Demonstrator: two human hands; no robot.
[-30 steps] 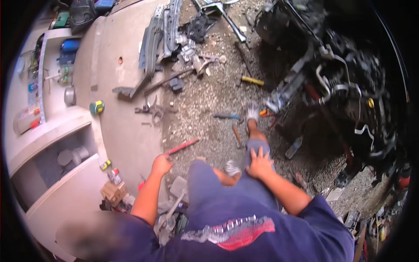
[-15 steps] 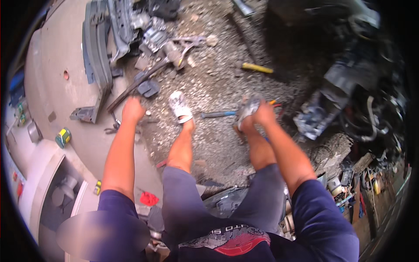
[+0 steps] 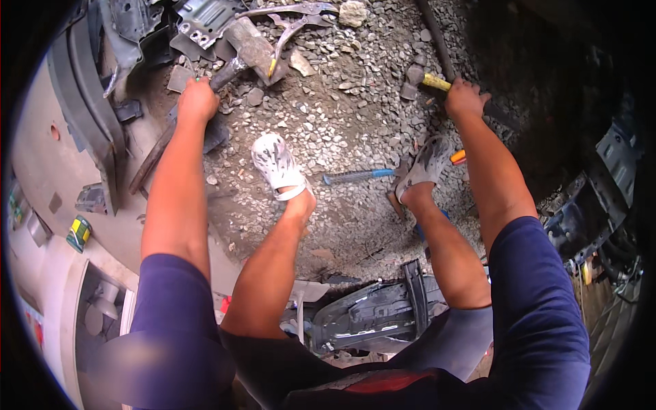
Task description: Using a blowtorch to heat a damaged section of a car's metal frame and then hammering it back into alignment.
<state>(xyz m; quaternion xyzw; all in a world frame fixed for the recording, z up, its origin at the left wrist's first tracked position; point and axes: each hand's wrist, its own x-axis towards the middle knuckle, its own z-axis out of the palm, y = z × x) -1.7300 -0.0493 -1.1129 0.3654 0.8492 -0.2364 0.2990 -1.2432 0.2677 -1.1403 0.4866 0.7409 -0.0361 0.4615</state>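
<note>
My left hand (image 3: 198, 102) is closed over the long dark shaft of a heavy hammer (image 3: 255, 53); what exactly its fingers hold is hidden. My right hand (image 3: 465, 99) grips the yellow handle of a hammer (image 3: 413, 82), whose steel head points left, beside a long dark bar (image 3: 436, 41). A blue-handled tool (image 3: 355, 175) lies on the gravel between my feet, both in spotted white clogs (image 3: 272, 162).
Bent metal car parts (image 3: 85, 102) lie at the left on concrete (image 3: 37, 143), near a green-and-yellow can (image 3: 78, 234). Locking pliers (image 3: 294, 27) rest at the top. Dark vehicle parts (image 3: 611, 171) crowd the right; a black panel (image 3: 362, 314) is below me.
Both hands have reached farther forward, the right onto the yellow-handled hammer, the left to the dark shaft. My legs have spread apart and the view has moved closer to the gravel.
</note>
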